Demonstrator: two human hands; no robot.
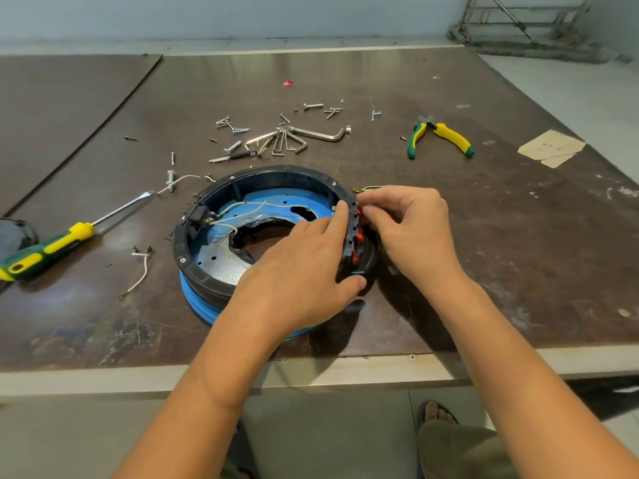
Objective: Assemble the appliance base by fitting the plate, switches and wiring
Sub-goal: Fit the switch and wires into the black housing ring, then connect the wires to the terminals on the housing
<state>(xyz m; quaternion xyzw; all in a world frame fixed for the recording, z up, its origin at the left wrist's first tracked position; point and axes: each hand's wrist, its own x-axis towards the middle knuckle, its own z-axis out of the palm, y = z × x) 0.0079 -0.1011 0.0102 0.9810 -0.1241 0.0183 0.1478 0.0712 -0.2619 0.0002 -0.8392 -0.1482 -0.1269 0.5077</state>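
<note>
A round appliance base (221,271) with a black rim and blue body lies open side up on the brown table. Inside it, a blue plate (273,202) with a ragged central hole carries white wires (242,209) running to a black connector (198,214) on the left wall. My left hand (304,271) grips the rim's right side, thumb underneath and fingers over the top. My right hand (408,226) pinches a red switch part (359,233) against the outside of that rim. Much of the switch is hidden by both hands.
A yellow-green screwdriver (55,247) lies to the left and yellow-green pliers (439,136) at the back right. Hex keys (297,138), several screws (231,124) and a loose white wire (140,271) are scattered around. The table's front edge (103,375) runs just below the base.
</note>
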